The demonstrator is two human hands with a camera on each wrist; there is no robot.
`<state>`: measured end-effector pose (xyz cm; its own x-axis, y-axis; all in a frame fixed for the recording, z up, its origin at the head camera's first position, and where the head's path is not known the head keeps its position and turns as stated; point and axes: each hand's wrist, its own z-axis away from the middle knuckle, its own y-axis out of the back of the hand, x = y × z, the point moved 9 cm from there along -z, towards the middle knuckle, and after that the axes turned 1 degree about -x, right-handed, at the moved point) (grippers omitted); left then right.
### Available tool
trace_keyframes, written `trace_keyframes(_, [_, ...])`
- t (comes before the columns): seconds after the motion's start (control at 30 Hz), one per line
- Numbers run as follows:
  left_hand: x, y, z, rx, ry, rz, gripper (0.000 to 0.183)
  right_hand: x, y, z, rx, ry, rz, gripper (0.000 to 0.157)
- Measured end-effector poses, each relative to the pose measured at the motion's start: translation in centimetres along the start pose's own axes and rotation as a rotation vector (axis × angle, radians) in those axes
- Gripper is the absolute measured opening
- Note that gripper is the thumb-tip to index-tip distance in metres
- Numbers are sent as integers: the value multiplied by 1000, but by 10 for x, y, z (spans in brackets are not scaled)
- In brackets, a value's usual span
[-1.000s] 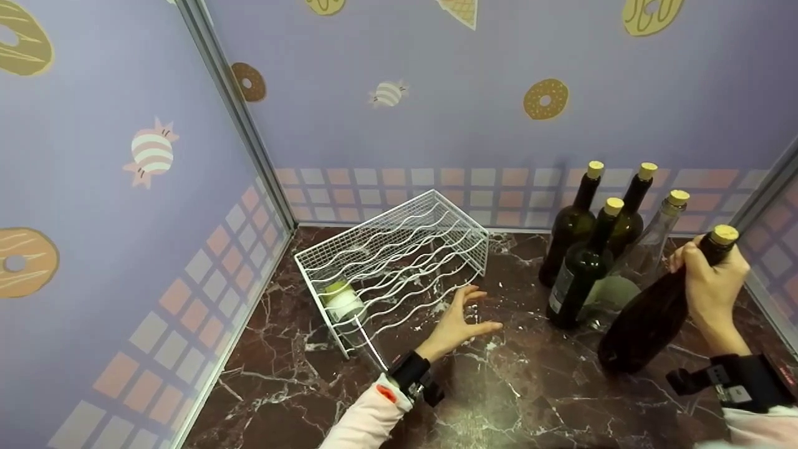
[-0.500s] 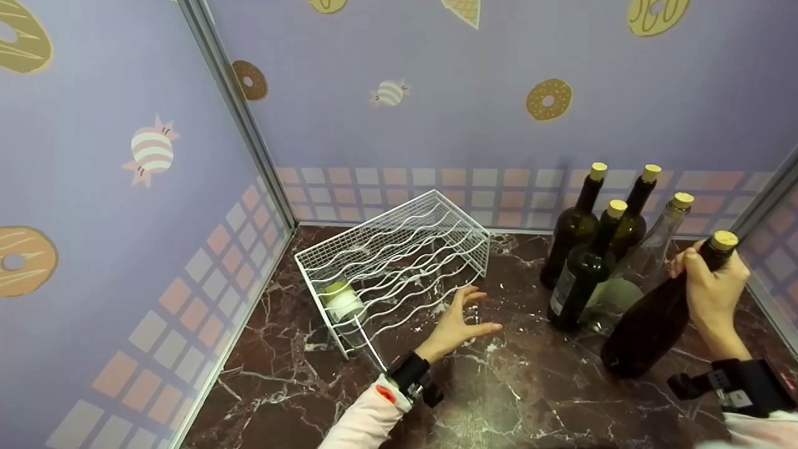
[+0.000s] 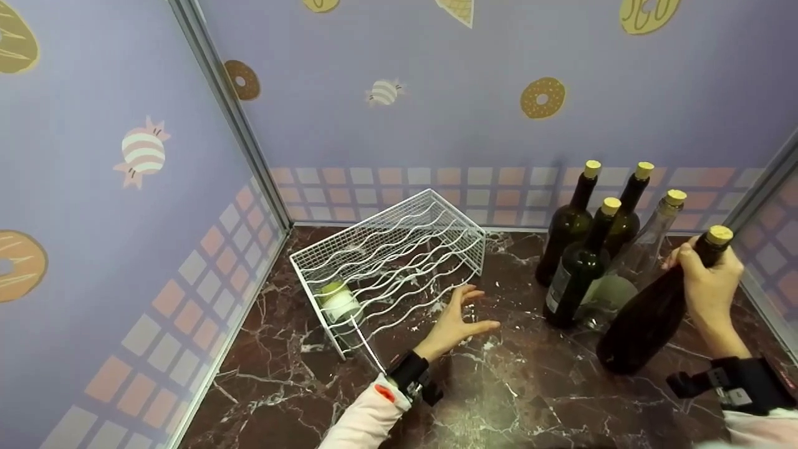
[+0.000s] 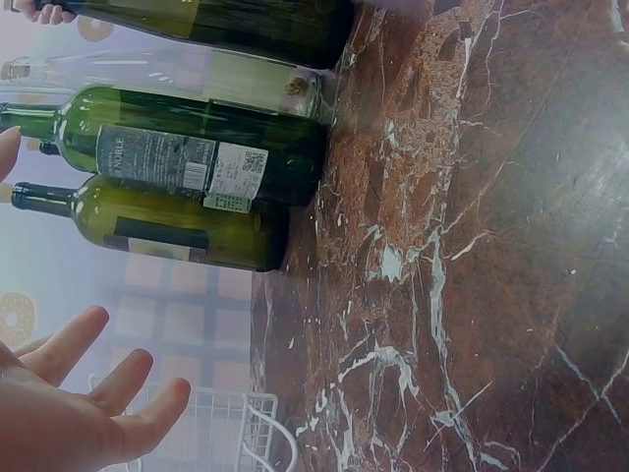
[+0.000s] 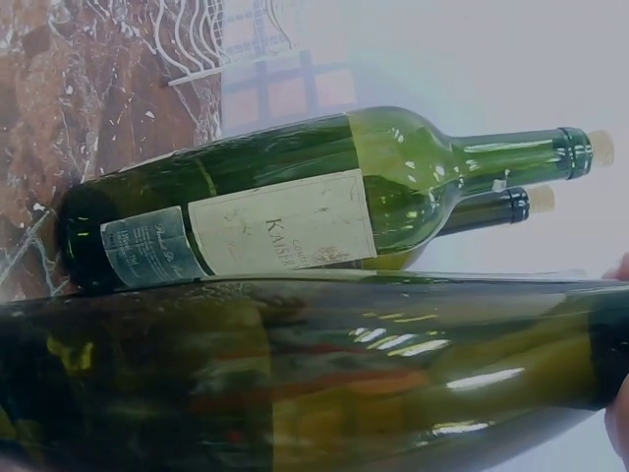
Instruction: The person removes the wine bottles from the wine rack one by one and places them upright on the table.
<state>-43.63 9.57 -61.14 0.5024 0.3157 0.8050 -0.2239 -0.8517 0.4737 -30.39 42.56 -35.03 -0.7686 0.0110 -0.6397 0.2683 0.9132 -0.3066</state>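
My right hand (image 3: pixel 716 290) grips a dark corked wine bottle (image 3: pixel 645 321) round the neck. The bottle leans, its base toward the lower left; it fills the lower half of the right wrist view. My left hand (image 3: pixel 454 321), fingers spread and holding nothing, hovers at the front right of a white wire wine rack (image 3: pixel 389 274). Wavy bars run across that rack. A bottle with a pale section (image 3: pixel 340 304) lies in its left end, partly hidden by wires. In the left wrist view the fingers (image 4: pixel 128 383) appear with a gap from the standing bottles.
Left of the held bottle stand a labelled green bottle (image 3: pixel 573 280), two dark bottles, one of them (image 3: pixel 567 227) at the back, and a clear bottle (image 3: pixel 651 243), all corked. Patterned panels (image 3: pixel 436 125) enclose the dark marbled tabletop (image 3: pixel 517 386) at the back and sides.
The head view shifts slightly. Both hands keep nearly the same places, the right one still gripping the leaning wine bottle and the left one spread beside the rack.
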Motion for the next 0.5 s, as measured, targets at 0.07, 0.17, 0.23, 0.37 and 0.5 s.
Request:
trace_keyframes(0.07, [4, 3, 0, 3, 1, 7, 85, -10, -9, -1, -10, -6, 115, 8])
trace_keyframes(0.17, [-4, 1, -4, 13, -7, -24, 85, -17, -15, -1, -34, -22, 343, 12])
trace_keyframes(0.23, [-12, -2, -6, 14, -2, -61, 86, -19, -16, -1, -42, -71, 494, 21])
trace_keyframes(0.37, [-29, -8, -8, 9, 24, -109, 87, -30, -17, -1, -45, -80, 688, 43])
trace_keyframes(0.5, [-39, -9, -7, 11, 41, -116, 88, -59, -27, -8, -22, 58, 705, 55])
